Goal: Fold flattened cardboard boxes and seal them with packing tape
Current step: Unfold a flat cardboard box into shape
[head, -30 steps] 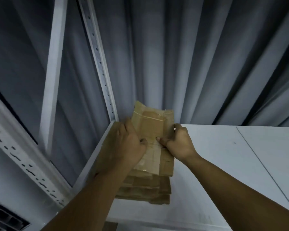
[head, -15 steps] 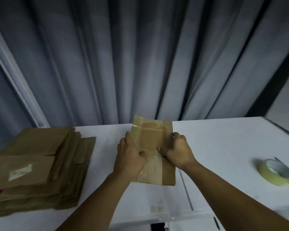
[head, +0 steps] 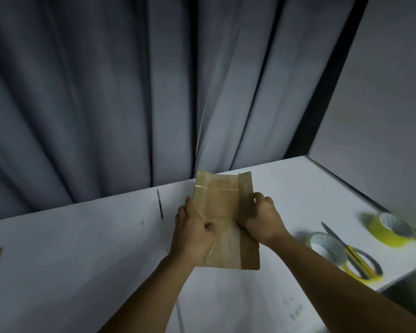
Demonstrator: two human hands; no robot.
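Left hand (head: 192, 234) and right hand (head: 262, 219) grip the flattened box (head: 221, 203); scissors (head: 353, 257) overlie nearby tape roll (head: 322, 240)

grey pleated curtain (head: 130, 97) behind a white table (head: 82, 248), plain wall (head: 382, 104) at right, dim light

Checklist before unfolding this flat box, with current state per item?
1. Grip: ok, left hand and right hand hold the box by its sides.
2. Box flat, unopened: ok.
3. Table under it bare: ok.
4. Tape nearby: ok, near roll and far roll on the right.
5. Scissors free: ok, lying across the near roll.
6. Old tape on the box sound: cannot tell, blurred.
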